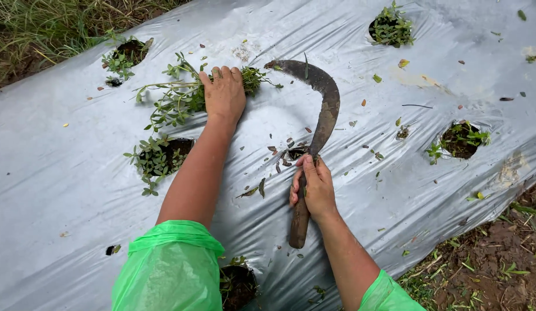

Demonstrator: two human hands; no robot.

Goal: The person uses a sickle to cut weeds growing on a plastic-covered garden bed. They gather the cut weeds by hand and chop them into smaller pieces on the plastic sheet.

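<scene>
Left hand [223, 92] fingers clamped on weed clump [181, 98], hiding its stems and planting hole; right hand [315, 187] fingers wrapped around sickle [322, 115] handle, blade tip near clump; bare silver mulch sheet [61, 173] stretches left, soil edge at right.

No packages, labels, signs or screens show anywhere in this view.
</scene>
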